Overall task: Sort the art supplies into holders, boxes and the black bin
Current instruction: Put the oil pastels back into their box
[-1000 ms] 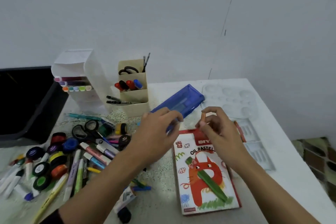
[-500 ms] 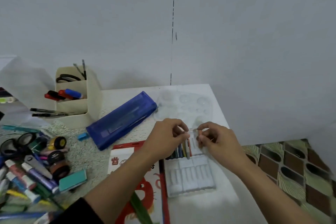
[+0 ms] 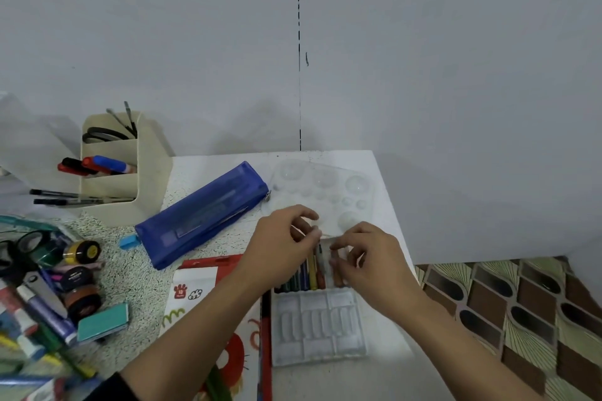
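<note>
A white plastic pastel tray (image 3: 319,325) lies near the table's right edge, and several oil pastels (image 3: 311,275) fill its far row. My left hand (image 3: 283,241) pinches the tray's far rim. Just right of it, my right hand (image 3: 371,260) holds an orange-brown pastel (image 3: 335,265) upright-tilted over the far row, beside the other pastels. The red oil pastel box (image 3: 208,270) lies left of the tray, partly under my left forearm. The black bin is out of view.
A blue pencil case (image 3: 202,215) and a clear paint palette (image 3: 325,184) lie behind my hands. A cream holder (image 3: 130,172) with markers and scissors stands at the back left. Markers, paint jars (image 3: 81,251) and a teal block (image 3: 102,322) crowd the left. The table edge (image 3: 395,225) is close on the right.
The view has swung right. Both hands moved from the blue pencil case to the pastel tray, the right hand carrying the orange-brown pastel down to the far row.
</note>
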A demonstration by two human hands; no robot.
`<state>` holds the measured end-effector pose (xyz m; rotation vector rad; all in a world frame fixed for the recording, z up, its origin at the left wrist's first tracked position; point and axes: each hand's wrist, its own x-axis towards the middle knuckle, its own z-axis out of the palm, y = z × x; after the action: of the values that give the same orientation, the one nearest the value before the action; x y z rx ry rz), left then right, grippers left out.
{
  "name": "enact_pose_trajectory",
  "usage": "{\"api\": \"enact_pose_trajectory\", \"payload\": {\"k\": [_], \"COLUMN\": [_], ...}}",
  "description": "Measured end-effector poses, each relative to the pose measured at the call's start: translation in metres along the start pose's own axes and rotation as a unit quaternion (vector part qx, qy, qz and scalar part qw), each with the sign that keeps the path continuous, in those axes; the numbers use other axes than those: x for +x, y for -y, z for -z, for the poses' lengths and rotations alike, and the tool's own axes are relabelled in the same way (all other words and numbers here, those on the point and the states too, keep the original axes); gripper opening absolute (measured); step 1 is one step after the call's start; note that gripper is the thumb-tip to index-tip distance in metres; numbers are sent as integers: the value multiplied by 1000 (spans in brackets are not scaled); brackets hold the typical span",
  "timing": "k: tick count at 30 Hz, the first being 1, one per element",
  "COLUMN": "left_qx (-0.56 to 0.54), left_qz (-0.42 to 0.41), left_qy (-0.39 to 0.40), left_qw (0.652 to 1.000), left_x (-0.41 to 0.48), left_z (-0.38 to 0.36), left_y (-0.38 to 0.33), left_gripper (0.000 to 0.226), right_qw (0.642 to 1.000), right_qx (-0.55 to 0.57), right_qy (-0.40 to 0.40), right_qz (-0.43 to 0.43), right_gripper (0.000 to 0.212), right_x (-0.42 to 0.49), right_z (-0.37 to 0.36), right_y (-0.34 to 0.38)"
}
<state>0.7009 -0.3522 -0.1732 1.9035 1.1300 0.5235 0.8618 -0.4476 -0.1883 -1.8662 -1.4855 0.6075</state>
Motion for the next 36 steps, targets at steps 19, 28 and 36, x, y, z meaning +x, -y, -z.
{"api": "enact_pose_trajectory", "payload": {"k": [19,28,36], "left_qx": [151,151,214], "left_qz": [-237,-205,-169], "left_qy": [96,30,44], "left_qw": [955,966,961], "left_x": [-36,-31,-26], "left_z": [-2,-6,-7], "left_y": [14,20,22], "left_gripper": [23,24,48], "right_qw": [991,990,992], "right_qx": [105,114,109], "right_qy": [12,16,3], "right_qz": [-80,-81,-65], "right_gripper": [23,19,19], "right_x": [6,6,5], "right_z": [1,1,-2], "right_y": [-15,-14,-17]}}
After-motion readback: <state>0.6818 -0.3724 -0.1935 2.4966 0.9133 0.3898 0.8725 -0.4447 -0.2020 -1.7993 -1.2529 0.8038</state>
